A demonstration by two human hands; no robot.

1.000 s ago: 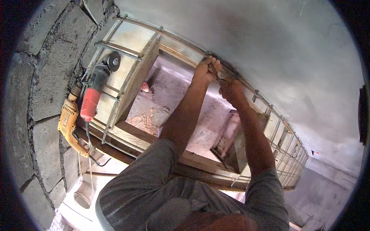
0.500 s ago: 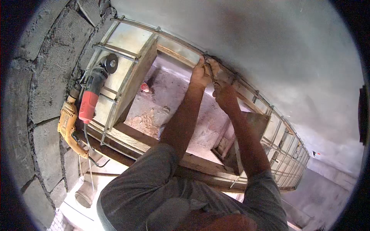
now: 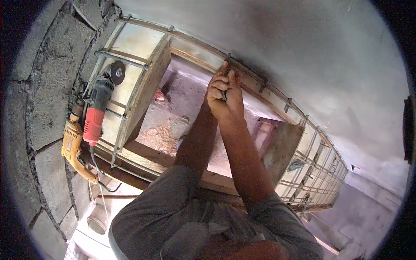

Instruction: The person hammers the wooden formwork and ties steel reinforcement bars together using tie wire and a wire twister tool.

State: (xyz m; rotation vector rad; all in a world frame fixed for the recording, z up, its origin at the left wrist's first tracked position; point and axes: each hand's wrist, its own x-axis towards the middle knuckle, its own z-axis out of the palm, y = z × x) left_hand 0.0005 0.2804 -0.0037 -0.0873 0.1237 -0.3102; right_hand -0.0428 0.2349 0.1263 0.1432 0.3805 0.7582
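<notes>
My right hand (image 3: 231, 99) is closed around a slim dark tool (image 3: 224, 95); only a short part shows between the fingers, and its kind is unclear. Close against it on the left is my left hand (image 3: 215, 82), partly covered by the right. Its fingers are bent and one fingertip points up at the long steel rebar (image 3: 197, 42) along the wall. What the left fingers pinch is hidden. Both hands are over the far edge of a rectangular opening framed by wooden boards (image 3: 149, 86).
An angle grinder (image 3: 96, 110) and a yellow drill (image 3: 71, 138) lie at the left beside a block wall (image 3: 56, 104). A rebar grid (image 3: 316, 173) covers the formwork at the right. Bundled wire (image 3: 296, 165) lies on it. A smooth grey wall (image 3: 303, 52) rises behind.
My right hand has swung left and turned, coming against my left hand with the dark tool. My left hand has shifted slightly left and down. The view has moved a little.
</notes>
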